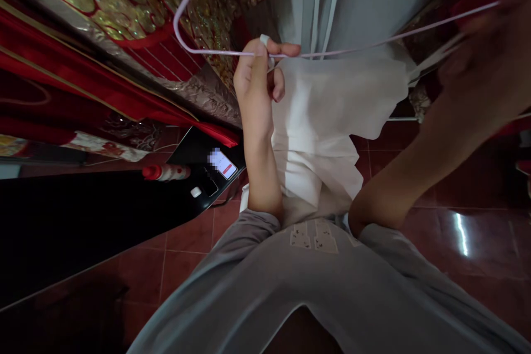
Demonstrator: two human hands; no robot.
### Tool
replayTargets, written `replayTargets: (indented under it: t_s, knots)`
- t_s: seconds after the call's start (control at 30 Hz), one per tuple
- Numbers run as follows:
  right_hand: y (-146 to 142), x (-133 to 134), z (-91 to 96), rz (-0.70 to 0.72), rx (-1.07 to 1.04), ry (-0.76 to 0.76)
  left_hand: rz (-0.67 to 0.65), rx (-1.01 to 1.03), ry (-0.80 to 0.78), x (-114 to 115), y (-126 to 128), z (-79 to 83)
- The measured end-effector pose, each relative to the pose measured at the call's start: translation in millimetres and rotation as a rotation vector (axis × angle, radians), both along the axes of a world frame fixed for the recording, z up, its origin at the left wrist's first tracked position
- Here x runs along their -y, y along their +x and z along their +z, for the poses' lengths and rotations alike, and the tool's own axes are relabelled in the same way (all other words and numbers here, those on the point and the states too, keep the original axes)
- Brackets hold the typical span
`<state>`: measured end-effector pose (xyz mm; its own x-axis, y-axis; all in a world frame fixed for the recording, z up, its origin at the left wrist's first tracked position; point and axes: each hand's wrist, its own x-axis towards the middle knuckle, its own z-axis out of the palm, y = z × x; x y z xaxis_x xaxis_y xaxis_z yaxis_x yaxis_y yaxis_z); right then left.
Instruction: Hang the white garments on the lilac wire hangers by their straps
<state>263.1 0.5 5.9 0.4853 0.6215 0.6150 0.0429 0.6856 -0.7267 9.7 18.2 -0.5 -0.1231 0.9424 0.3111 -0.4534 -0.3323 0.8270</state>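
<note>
My left hand (255,74) pinches a thin pale pink clothes hanger (219,52) between thumb and fingers. A small white band shows around a finger there; I cannot tell whether it is a ring or part of a garment. Below and beyond this hand hangs a white garment (336,88), with folds falling toward my body. From its right side a narrow white strap (431,61) stretches up to my right hand (485,38), which is dark and smeared by motion. The hanger's long bar also reaches toward that hand, whose fingers cannot be made out.
Red and gold sequined garments (136,0) hang at the upper left. A black table (83,221) bears a lit phone (224,164), a dark phone (207,181), a white earbud case (196,192) and a red-capped bottle (166,172). Red tiles (186,232) cover the floor.
</note>
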Motion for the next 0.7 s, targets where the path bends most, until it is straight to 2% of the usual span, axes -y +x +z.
replayTargets:
  t_s: [0.03,0.1,0.23,0.37,0.47,0.57,0.7]
  knots:
    - [-20,-2,3.7,0.041,0.077,0.051,0.003,0.007,-0.018,1,0,1.3]
    - [-51,-8,6.8,0.103,0.205,0.04,0.019,0.02,-0.058,4,1,3.6]
    - [-79,-22,-5.3,0.009,0.216,-0.032,0.029,-0.022,-0.099,9,2,6.6]
    - [-83,-28,-20.6,-0.082,0.2,-0.052,0.022,0.002,-0.098,11,6,7.3]
    - [-82,-29,-22.2,-0.114,0.226,-0.067,0.049,0.028,-0.139,12,6,7.0]
    - [-77,-30,-19.2,-0.098,0.256,-0.069,0.143,0.057,-0.152,13,-5,6.0]
    - [-67,-29,-17.3,-0.108,0.296,-0.093,0.31,0.063,-0.041,12,-33,2.1]
